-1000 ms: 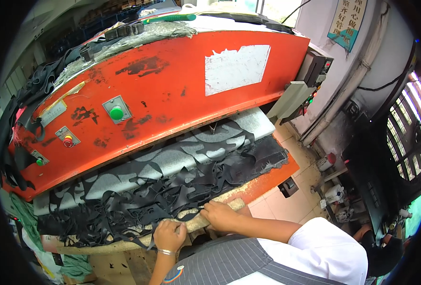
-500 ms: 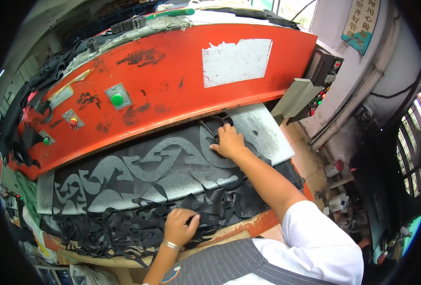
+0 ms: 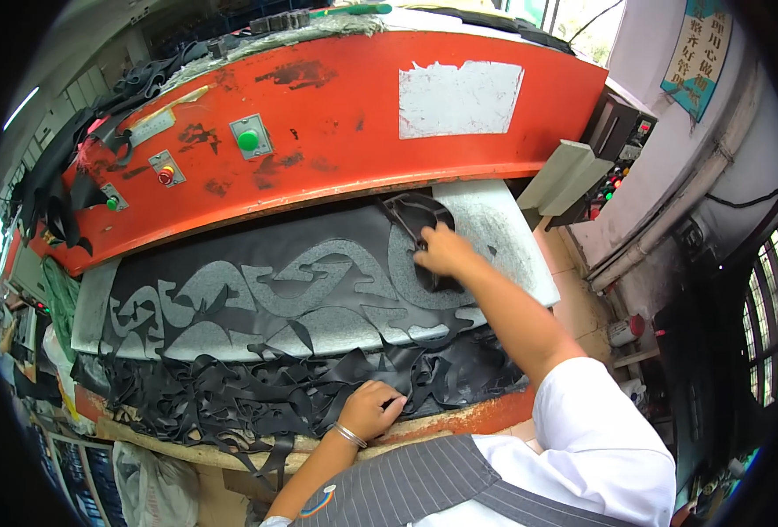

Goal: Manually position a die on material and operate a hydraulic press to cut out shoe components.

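Observation:
My right hand (image 3: 450, 253) is closed on a dark metal cutting die (image 3: 419, 212), a curved open frame at the right part of a black sheet (image 3: 336, 227). The sheet lies on a pale grey cutting board (image 3: 536, 272). Several curved shapes have been cut out of it, so the board shows through. My left hand (image 3: 371, 411) rests near the front edge, beside a heap of black offcut strips (image 3: 231, 391). Its fingers are loosely curled, with nothing seen in them; the fingertips are partly hidden.
A red press beam (image 3: 336, 105) spans the far side of the board, close above it. On its face are a green button (image 3: 248, 140) and a red stop knob (image 3: 166, 175). A control box (image 3: 613, 140) stands at the right. A white bag (image 3: 156, 483) is at lower left.
The right hand has drawn the die nearer and tilted it, so more of its frame shows. My left hand has moved right along the front edge. The whole view has shifted slightly.

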{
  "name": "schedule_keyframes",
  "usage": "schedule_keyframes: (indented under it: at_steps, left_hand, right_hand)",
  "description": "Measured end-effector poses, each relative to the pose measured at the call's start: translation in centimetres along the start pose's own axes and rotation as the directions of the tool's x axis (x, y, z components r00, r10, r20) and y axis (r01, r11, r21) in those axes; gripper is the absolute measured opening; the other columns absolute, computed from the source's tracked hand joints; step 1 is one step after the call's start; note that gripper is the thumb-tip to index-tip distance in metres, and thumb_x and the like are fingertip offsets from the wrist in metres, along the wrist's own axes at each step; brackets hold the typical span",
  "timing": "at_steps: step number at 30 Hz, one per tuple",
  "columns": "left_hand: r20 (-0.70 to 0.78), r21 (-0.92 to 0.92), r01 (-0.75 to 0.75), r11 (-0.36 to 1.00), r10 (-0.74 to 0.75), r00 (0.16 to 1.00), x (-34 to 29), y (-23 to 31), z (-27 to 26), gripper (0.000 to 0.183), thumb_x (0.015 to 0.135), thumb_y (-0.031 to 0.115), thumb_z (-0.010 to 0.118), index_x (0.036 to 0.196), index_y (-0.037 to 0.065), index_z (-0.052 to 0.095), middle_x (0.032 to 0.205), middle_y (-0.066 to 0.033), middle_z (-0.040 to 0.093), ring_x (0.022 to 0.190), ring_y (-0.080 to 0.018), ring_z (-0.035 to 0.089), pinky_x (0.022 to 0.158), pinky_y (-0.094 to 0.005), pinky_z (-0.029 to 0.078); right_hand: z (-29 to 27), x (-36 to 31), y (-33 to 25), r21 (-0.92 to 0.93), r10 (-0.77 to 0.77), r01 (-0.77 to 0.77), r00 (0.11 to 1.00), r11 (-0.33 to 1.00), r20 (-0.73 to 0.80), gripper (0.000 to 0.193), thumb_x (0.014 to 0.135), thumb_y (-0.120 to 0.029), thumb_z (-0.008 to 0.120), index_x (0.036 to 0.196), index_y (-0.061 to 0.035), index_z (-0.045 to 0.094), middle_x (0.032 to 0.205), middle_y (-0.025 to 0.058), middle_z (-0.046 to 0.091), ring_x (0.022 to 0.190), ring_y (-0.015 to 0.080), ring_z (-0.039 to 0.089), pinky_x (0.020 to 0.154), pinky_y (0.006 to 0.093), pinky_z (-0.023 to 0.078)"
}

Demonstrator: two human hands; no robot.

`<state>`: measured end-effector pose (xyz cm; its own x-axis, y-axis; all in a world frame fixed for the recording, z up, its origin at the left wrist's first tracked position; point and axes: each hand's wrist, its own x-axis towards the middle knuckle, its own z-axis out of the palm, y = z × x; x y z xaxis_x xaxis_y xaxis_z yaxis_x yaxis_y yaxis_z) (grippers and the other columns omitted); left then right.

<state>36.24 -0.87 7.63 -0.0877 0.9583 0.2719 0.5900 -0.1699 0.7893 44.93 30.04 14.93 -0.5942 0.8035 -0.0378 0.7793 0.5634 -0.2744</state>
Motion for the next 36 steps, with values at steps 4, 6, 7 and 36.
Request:
schedule_keyframes:
  at_steps: [4,6,7,36]
  left_hand:
    - [0.023,0.022,0.026,0.999,-0.027,0.999,-1.0,0.3,-0.1,0.011,0.080,0.016,0.069,0.079,0.005,0.069,0.077,-0.0082,0.065,0.075,-0.0269,0.061,0.070,-0.0352,0.050]
    - [-0.016,0.032,0.037,0.999,-0.037,0.999,-1.1,0.3,-0.2,0.011,0.079,0.016,0.070,0.079,0.005,0.069,0.077,-0.0080,0.065,0.076,-0.0266,0.061,0.070,-0.0348,0.050]
    - [-0.055,0.033,0.050,0.998,-0.048,0.997,-1.2,0.4,-0.3,0.010,0.079,0.016,0.070,0.078,0.006,0.069,0.078,-0.0076,0.066,0.076,-0.0264,0.061,0.070,-0.0347,0.049]
    - [0.189,-0.757,0.552,0.349,-0.692,0.697,-2.9,8.1,-1.2,0.041,0.087,0.026,0.071,0.111,-0.003,0.054,0.086,-0.0093,0.066,0.065,-0.0163,0.067,0.051,-0.0230,0.056]
  right_hand:
    - [3.0,-5.8,5.3,0.226,-0.014,0.047,0.990,0.973,-0.143,0.041,0.076,-0.035,0.067,0.104,-0.0063,0.060,0.108,0.0189,0.056,0.100,0.0376,0.058,0.082,0.0452,0.048]
    - [1.8,-10.0,7.0,0.418,-0.078,0.154,0.978,0.895,-0.194,0.039,0.076,-0.029,0.069,0.102,-0.0026,0.059,0.097,0.0176,0.056,0.091,0.0346,0.057,0.078,0.0406,0.046]
    - [1.9,-12.4,8.4,0.518,-0.082,0.176,0.976,0.837,-0.201,0.036,0.076,-0.026,0.070,0.100,-0.0017,0.059,0.093,0.0139,0.056,0.088,0.0291,0.056,0.077,0.0368,0.046]
    - [3.4,-24.8,-2.1,0.986,-0.630,-0.169,0.765,0.010,0.137,0.045,0.075,-0.029,0.072,0.108,-0.0026,0.057,0.102,0.0053,0.057,0.093,0.0142,0.054,0.086,0.0280,0.041]
